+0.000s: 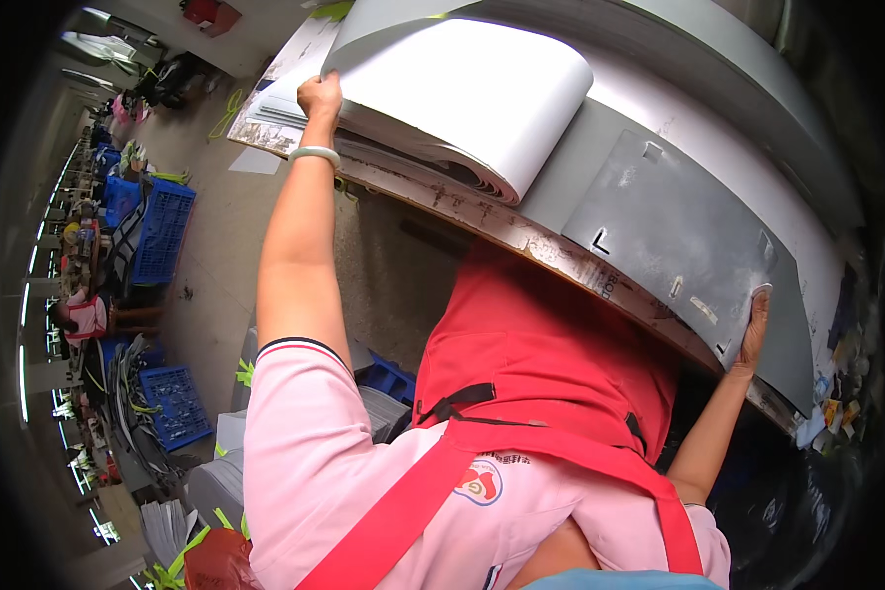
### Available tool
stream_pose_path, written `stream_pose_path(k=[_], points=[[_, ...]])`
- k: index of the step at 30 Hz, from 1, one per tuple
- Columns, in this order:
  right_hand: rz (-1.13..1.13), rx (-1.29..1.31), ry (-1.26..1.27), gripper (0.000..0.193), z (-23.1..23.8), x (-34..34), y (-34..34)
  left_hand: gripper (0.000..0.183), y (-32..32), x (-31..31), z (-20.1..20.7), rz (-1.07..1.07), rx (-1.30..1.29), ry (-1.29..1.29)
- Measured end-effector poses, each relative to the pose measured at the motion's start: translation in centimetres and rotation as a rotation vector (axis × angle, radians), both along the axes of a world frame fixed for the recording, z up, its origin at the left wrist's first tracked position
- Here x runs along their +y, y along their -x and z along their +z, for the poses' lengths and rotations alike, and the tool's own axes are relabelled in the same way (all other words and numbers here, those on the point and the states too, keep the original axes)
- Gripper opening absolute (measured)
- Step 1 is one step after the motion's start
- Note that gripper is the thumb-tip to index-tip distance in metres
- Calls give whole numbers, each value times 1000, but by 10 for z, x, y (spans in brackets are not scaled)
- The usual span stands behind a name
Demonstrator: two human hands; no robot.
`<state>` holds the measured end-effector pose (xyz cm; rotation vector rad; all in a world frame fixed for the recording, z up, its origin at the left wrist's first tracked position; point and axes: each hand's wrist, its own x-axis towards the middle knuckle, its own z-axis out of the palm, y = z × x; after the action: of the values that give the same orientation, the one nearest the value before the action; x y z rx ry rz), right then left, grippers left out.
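My left hand [320, 95] is closed around the left edge of a large white sheet [472, 84], whose layers fold over in a thick curl on the worktable. A pale bangle circles that wrist. At the right, my right hand [754, 329] is by the right end of a flat dark grey template [669, 216] with small slots and corner cut-outs. Its fingers are together, and a small white piece [762, 289] shows at their tips; its kind is unclear. The template lies on grey sheet material [585, 147] along the table's front edge.
The worktable's worn front edge [442, 202] runs close in front of my red apron [521, 344]. A large curved grey sheet [747, 88] rises along the back. Blue crates [164, 231] stand on the floor at left, and a person in pink [88, 317] is farther off.
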<state>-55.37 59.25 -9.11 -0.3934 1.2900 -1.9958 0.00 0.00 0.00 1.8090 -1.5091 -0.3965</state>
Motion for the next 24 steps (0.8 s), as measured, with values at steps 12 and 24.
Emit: stream_pose_path(k=[12,24], points=[[72,478,-506,24,22,-33,0,58,-52,66,-22,-47,26,313],[120,810,-819,30,49,-96,16,16,173,302,-12,-1402,-91,217]])
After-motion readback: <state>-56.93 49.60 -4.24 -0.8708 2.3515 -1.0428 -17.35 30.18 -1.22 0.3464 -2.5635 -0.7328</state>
